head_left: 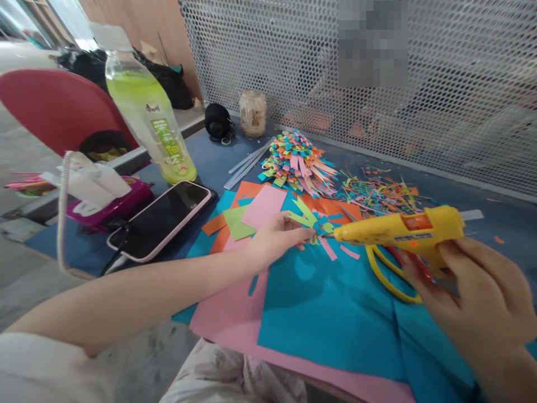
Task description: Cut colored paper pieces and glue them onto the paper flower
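My right hand (pixel 478 291) is wrapped around the grip of a yellow hot glue gun (pixel 390 230), its red light lit and a clear glue stick poking out of the back. The gun's nozzle points left, at the middle of a paper flower (pixel 323 225) made of green, blue, orange and pink strips. My left hand (pixel 283 238) has curled fingers closed on the flower's left edge. Yellow and red scissors (pixel 384 274) lie beneath the glue gun, partly hidden by it and my right hand. Blue paper sheets (pixel 327 313) lie under both hands.
A fringed paper cone (pixel 296 159) stands behind the flower, beside a heap of paper scraps (pixel 380 193). Clear glue sticks (pixel 249 163) lie left of it. A phone (pixel 161 221), a drink bottle (pixel 146 112) and a purple tissue box (pixel 111 204) stand at the left. Mesh panel (pixel 268 50) behind.
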Demonstrator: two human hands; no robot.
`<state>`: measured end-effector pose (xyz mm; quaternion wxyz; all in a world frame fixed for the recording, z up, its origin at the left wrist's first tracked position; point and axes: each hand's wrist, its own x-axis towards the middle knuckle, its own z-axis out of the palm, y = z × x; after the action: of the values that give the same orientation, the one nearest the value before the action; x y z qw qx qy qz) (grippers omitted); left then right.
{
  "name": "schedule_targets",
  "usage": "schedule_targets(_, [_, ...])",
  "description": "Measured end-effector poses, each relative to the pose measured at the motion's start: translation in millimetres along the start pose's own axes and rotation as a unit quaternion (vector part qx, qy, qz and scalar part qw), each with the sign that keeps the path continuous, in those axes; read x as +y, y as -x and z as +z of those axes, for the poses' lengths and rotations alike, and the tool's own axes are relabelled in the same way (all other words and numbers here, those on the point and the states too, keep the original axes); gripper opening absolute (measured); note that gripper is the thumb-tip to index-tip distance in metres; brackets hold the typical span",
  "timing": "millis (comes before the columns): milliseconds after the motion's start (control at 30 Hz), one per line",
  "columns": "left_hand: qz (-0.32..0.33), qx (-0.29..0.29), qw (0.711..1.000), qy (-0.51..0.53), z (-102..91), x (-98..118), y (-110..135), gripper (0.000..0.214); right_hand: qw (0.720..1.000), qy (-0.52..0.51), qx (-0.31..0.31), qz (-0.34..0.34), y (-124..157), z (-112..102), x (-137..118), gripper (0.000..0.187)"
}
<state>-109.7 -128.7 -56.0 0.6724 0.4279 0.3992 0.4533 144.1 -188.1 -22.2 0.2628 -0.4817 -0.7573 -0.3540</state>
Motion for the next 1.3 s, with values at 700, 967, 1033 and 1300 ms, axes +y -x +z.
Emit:
schedule_targets(700, [-0.011,0.015,1.000,0.011,1.6,3.8,0.4,0.020,0.999,-0.023,0.024,0.018,-2.1,-3.5,-2.1,0.062])
schedule_targets(967, [0.004,0.002,1.000,-0.022,0.7,1.8,0.2,0.018,1.000,-0.013,0.019,0.012,4.2,-1.0,2.3,0.057])
schedule_targets(1033, [0.004,0.003,1.000,-0.026,0.9,2.1,0.3,0.018,0.999,-0.014,0.025,-0.014,3.9,-0.5,2.1,0.069])
schedule_targets(1300, [0.005,0.002,1.000,-0.016,0.7,1.9,0.5,0.018,1.000,0.005,0.011,-0.020,1.2,-1.5,-1.2,0.077])
